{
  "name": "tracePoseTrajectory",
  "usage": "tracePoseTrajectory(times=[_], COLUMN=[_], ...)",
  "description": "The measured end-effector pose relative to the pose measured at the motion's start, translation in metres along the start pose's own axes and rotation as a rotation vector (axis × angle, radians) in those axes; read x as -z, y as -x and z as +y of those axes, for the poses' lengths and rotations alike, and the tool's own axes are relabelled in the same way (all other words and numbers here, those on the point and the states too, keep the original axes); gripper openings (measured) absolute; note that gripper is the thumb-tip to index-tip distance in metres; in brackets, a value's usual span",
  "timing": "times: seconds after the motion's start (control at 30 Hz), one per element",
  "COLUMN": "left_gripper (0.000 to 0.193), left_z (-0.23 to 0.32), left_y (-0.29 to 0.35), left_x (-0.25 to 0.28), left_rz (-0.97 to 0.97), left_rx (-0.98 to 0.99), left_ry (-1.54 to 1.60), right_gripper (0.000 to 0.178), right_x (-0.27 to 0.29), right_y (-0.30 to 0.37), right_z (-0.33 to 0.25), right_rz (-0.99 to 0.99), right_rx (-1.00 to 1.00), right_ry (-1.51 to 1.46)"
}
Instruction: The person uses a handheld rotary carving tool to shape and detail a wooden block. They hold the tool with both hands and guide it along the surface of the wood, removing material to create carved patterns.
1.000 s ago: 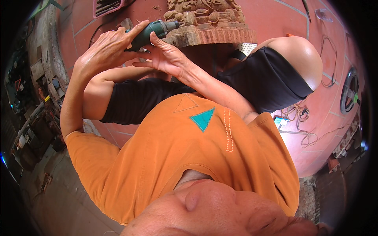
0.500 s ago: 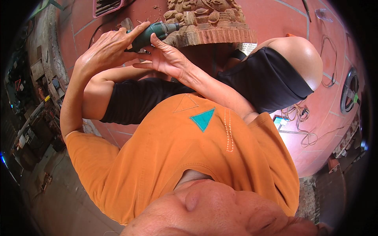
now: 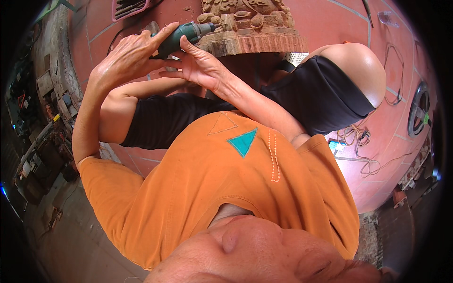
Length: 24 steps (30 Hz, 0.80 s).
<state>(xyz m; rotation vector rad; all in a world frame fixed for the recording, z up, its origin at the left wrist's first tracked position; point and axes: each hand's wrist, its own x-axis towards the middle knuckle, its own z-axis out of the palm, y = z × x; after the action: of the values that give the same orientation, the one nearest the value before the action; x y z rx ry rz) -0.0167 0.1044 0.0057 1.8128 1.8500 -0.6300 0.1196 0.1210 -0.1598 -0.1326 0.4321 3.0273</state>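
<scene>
A green die grinder [image 3: 182, 37] with a dark grey nose lies nearly level, its thin bit meeting the lower carved edge of a brown wooden carving [image 3: 255, 28]. My left hand [image 3: 130, 56] is closed over its rear body, the index finger stretched along the top. From below, my right hand [image 3: 202, 68] steadies it, its thumb against the grinder's side and its fingers reaching under toward my left hand. The carving has rounded relief work above a flat, thick base. Its top is cut off by the frame edge.
A pink tray [image 3: 130, 12] of long dark tools stands at the upper left. Black-clad legs [image 3: 325, 94] flank the work. On the red tiled floor lie tangled cables [image 3: 361, 141] and a black ring-shaped thing [image 3: 420, 109]. Wood and clutter [image 3: 45, 85] line the left side.
The grinder's nose and my hands have shifted slightly up and its bit now shows against the carving. The grip and the carving stay much the same.
</scene>
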Motion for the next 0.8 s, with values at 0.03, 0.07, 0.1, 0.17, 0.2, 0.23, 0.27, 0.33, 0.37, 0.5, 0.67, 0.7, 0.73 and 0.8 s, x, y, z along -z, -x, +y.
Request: tracePoseTrajectory(times=[0.03, 0.07, 0.1, 0.17, 0.2, 0.23, 0.27, 0.33, 0.37, 0.5, 0.67, 0.7, 0.73, 0.8], left_gripper=[0.079, 0.079, 0.079, 0.079, 0.078, 0.078, 0.078, 0.078, 0.077, 0.077, 0.077, 0.077, 0.077, 0.078], left_z=[0.0003, 0.0008, 0.0013, 0.0009, -0.0001, -0.0008, -0.0009, -0.0009, -0.0013, -0.0025, -0.0011, 0.0001, 0.0008, -0.0009], left_y=[-0.0004, -0.0008, -0.0013, -0.0017, -0.0017, -0.0021, -0.0024, -0.0015, -0.0005, 0.0017, 0.0007, -0.0004, -0.0008, -0.0022], left_x=[0.0007, 0.0013, 0.0018, 0.0019, 0.0012, 0.0011, 0.0014, 0.0011, 0.0004, -0.0002, 0.0003, 0.0015, 0.0026, 0.0006], left_rz=[-0.008, -0.014, -0.021, -0.024, -0.021, -0.016, -0.013, -0.009, -0.017, -0.022, -0.004, -0.005, -0.007, 0.007], left_rx=[0.007, 0.014, 0.021, 0.024, 0.02, 0.017, 0.017, 0.016, 0.019, 0.016, 0.015, 0.019, 0.024, 0.013], left_ry=[0.002, 0.004, 0.005, 0.007, 0.009, 0.01, 0.01, 0.011, 0.01, 0.005, 0.014, 0.015, 0.016, 0.005], right_gripper=[0.049, 0.049, 0.049, 0.048, 0.048, 0.048, 0.049, 0.049, 0.049, 0.049, 0.049, 0.049, 0.049, 0.05], right_x=[-0.0012, -0.002, -0.0022, -0.003, -0.004, -0.0056, -0.0064, -0.0046, -0.0039, -0.0054, -0.006, -0.0051, -0.0046, -0.0046], right_y=[0.0002, 0.0004, 0.0006, 0.0007, 0.0008, 0.001, 0.001, -0.0002, -0.0005, 0.0005, 0.0002, -0.0004, -0.0013, -0.0022], right_z=[-0.0006, -0.001, -0.0012, -0.0017, -0.0019, -0.0028, -0.0035, -0.0024, -0.0007, 0.0012, 0.0002, -0.0009, -0.0018, -0.0033], right_rz=[0.005, 0.01, 0.011, 0.013, 0.011, 0.008, 0.005, 0.006, 0.007, 0.001, -0.002, -0.001, -0.001, -0.001], right_rx=[0.003, 0.005, 0.006, 0.008, 0.008, 0.007, 0.006, 0.006, 0.007, 0.014, 0.021, 0.026, 0.031, 0.037], right_ry=[0.003, 0.005, 0.004, 0.001, 0.001, 0.002, 0.003, 0.0, -0.003, 0.007, -0.005, -0.001, 0.001, 0.008])
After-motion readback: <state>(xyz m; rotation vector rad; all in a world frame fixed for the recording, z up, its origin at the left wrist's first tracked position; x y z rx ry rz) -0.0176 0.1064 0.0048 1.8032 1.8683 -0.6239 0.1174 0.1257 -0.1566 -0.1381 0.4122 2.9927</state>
